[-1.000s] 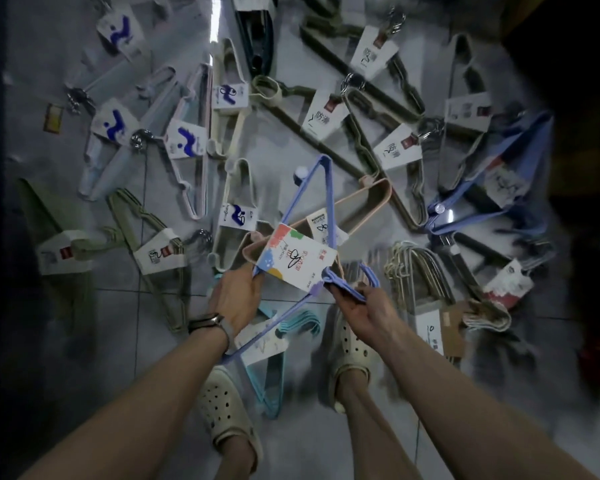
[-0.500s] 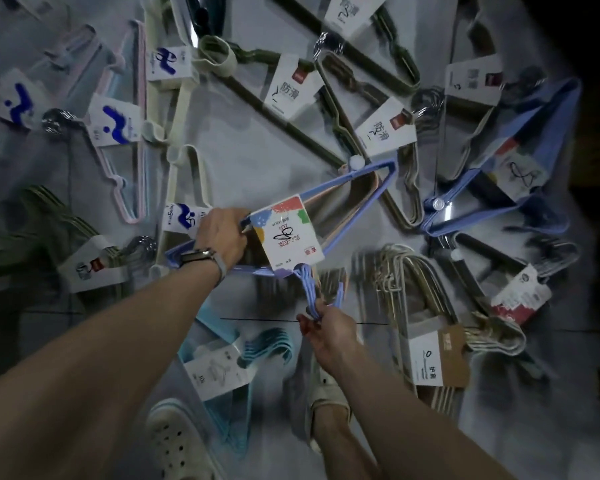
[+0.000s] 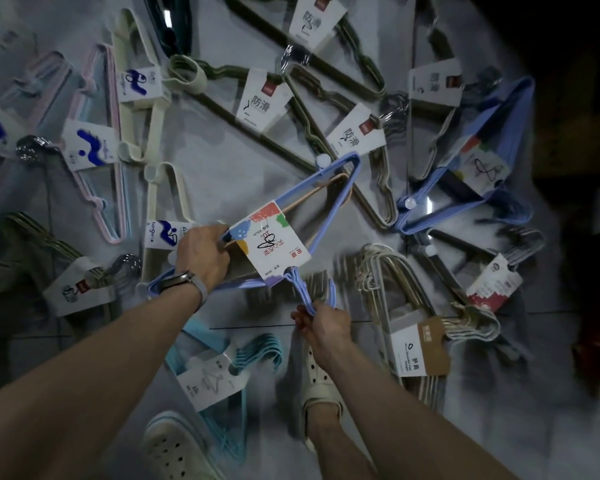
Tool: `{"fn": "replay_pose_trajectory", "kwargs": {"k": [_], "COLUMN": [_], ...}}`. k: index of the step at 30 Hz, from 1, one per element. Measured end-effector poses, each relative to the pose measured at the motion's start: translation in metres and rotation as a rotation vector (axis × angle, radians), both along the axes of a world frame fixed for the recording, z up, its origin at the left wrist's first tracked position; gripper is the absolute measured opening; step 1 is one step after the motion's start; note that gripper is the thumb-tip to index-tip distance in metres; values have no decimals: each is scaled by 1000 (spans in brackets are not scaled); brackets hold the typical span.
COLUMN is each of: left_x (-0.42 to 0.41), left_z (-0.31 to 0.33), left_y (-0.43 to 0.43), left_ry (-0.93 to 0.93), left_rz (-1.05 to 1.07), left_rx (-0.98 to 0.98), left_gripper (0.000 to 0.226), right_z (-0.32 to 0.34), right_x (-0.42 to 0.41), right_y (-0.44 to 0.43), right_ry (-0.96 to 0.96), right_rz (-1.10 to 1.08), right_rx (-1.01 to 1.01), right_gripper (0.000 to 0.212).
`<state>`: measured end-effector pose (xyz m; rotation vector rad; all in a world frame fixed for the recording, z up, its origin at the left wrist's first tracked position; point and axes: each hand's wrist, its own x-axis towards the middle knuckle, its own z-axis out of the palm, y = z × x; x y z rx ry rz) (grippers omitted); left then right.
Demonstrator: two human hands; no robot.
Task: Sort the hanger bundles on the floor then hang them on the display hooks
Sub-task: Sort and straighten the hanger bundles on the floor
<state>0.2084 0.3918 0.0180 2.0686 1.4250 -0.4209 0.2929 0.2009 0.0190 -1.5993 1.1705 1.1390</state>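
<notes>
The grey tiled floor (image 3: 222,174) is lying under you, covered with hanger bundles fanning out in every direction. Dark olive bundles (image 3: 326,140) with white labels are spreading across the top, a second periwinkle bundle (image 3: 471,188) is lying to the right, and a cream wire bundle (image 3: 406,306) with a brown-and-white card is sitting just right of your right hand. A teal bundle (image 3: 222,375) is resting between your forearms, near your pale perforated clogs (image 3: 316,379).

You are holding the periwinkle hanger bundle (image 3: 329,202) up over the floor, with a beige hanger showing inside its triangle and its far corner pointing toward the olive bundles. Your left hand (image 3: 201,254), a watch on its wrist, is clamping around the bundle's shoulder just left of the bundle's label (image 3: 274,244). Your right hand (image 3: 323,322) is closing its fingers around the bundle's hooks (image 3: 300,289), just below the label.
</notes>
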Motion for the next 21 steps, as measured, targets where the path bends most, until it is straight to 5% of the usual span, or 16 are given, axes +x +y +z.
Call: {"fn": "replay_pose_trajectory", "kwargs": {"k": [7, 10, 13, 15, 17, 21], "left_x": [58, 103, 152, 186, 215, 273], "left_z": [64, 68, 67, 63, 56, 37], "left_y": [-29, -53, -75, -89, -102, -123], "left_ry": [-141, -200, -251, -251, -265, -343], "left_rz": [21, 21, 2, -7, -23, -95], "left_rx": [-96, -101, -114, -147, -184, -315], "left_gripper": [20, 11, 14, 18, 29, 18], "right_z": [56, 59, 46, 37, 30, 13], "right_x": [54, 71, 90, 113, 139, 199], "right_y": [-16, -22, -24, -29, -36, -56], "right_ry": [-32, -164, -327, -405, -470, -621], "right_rz": [-220, 22, 303, 244, 181, 422], "right_rx": [349, 445, 328, 248, 186, 1], "right_gripper": [38, 43, 69, 77, 72, 58]}}
